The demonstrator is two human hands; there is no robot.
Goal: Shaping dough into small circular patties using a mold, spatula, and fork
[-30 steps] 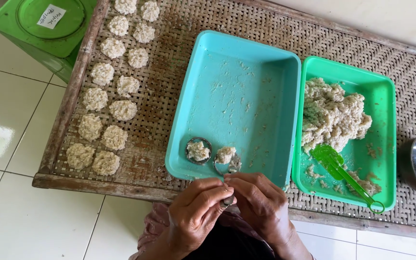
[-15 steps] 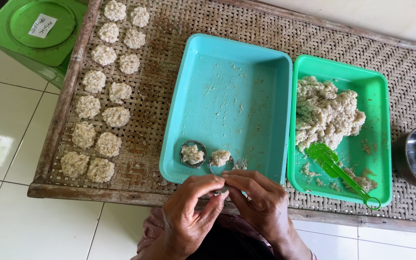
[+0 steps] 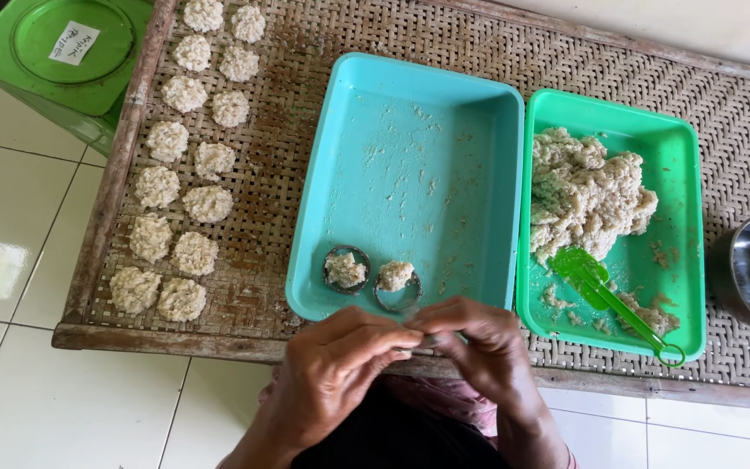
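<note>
While both hands meet at the worktop [image 3: 219, 334] edge, left hand [image 3: 340, 369] and right hand [image 3: 479, 352] pinch shut on something small, probably a ring mould, mostly hidden | two filled rings [image 3: 346, 269] sit in the turquoise tray [image 3: 410, 130] just beyond | risk: mix crumbles off the edge if pressed unevenly.

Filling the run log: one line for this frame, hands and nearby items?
left hand: pinching small item with right hand, item hidden | nearest: turquoise tray, two ring moulds with mix | green tray: mix, spatula
</note>
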